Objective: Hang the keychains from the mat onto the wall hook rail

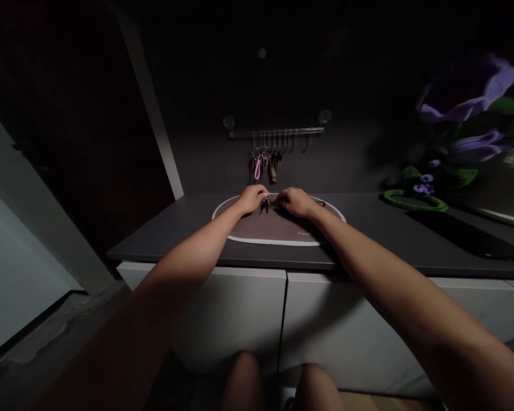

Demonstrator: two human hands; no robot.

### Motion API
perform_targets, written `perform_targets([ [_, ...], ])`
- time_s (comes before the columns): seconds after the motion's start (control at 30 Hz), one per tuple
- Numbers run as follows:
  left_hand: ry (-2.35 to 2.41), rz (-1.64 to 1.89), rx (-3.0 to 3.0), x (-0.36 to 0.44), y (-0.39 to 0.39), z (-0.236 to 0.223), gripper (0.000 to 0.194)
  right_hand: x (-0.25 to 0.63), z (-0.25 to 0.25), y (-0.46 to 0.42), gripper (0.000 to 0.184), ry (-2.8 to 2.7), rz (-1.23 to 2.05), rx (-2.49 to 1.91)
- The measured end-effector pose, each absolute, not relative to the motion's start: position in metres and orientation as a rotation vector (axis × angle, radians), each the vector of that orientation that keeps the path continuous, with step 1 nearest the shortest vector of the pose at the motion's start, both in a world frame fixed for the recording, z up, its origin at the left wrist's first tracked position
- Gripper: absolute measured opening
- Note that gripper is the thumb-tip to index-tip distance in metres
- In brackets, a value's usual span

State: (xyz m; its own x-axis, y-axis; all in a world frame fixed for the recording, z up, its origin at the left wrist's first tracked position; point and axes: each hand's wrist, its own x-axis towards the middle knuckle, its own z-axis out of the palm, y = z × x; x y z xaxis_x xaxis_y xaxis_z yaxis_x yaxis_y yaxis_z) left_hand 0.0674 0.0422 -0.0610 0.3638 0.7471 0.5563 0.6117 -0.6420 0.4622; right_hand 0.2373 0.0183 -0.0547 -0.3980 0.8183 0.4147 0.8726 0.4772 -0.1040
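My left hand (252, 198) is closed in a pinch on a small bunch of keys (265, 206), which hangs from its fingertips just above a brown oval mat (261, 228) with a white rim. To the right, my right hand (297, 202) has its fingers curled down close to the mat, near the keys. Whatever lies within those fingers is hidden and dark. A thin dark loop (321, 204) shows behind the right wrist.
On the wall above, a clear hook rail (278, 133) carries several key bunches, one with a pink strap (257, 169). Purple flowers (475, 103), a green ring (415, 201) and a flat black object (471, 234) occupy the right of the dark counter (175, 222).
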Motion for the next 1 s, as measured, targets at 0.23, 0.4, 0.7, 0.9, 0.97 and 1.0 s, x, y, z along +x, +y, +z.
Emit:
perform_targets([
  [0.23,1.064,1.243,1.757,0.072,0.043,-0.062,0.009,0.237,-0.052,0.016,0.026,-2.291,-0.118,-1.446],
  [0.4,0.992,1.236,1.540,0.072,0.038,-0.057,0.007,0.237,-0.051,0.015,0.026,-2.265,-0.088,-1.448],
  [0.7,0.714,1.258,1.310,0.074,0.036,-0.055,0.004,0.234,-0.046,0.011,0.028,-2.054,-0.061,-1.256],
  [0.9,0.615,1.293,1.191,0.075,0.030,-0.049,0.005,0.232,-0.046,0.009,0.025,-1.939,0.029,-0.998],
  [0.97,0.599,1.306,1.167,0.076,0.029,-0.048,0.007,0.232,-0.046,0.009,0.024,-1.953,-0.002,-0.917],
  [1.0,0.593,1.311,1.159,0.076,0.029,-0.048,0.008,0.231,-0.046,0.008,0.022,-1.976,-0.034,-0.885],
])
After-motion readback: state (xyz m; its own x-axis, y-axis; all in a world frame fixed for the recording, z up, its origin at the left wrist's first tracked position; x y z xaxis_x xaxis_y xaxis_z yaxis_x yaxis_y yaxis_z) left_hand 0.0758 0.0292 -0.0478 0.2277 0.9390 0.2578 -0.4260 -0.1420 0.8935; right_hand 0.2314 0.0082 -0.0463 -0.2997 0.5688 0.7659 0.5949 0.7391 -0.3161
